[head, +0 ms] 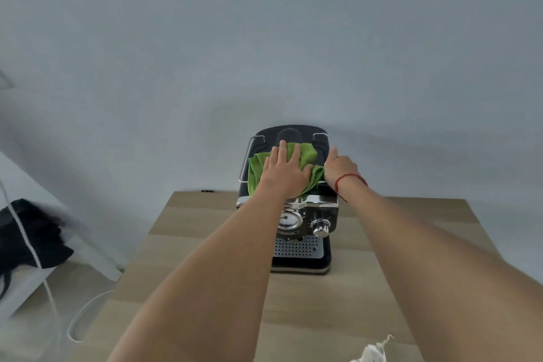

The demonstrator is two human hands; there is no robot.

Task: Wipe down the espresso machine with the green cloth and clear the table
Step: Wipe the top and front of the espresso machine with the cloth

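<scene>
A black and chrome espresso machine (305,232) stands at the far middle of the wooden table (396,288), against the wall. A crumpled green cloth (307,154) lies on its top. My left hand (286,172) presses flat on the cloth, fingers spread and pointing away from me. My right hand (340,169) rests on the machine's top right edge, touching the cloth's right end; its fingers curl over the side and are partly hidden. A red string circles that wrist.
A white crumpled object (371,354) sits at the table's near edge. Left of the table, on the floor, are a white cable (58,311) and a dark cloth heap (32,232) on a white surface. A grey wall rises right behind the machine.
</scene>
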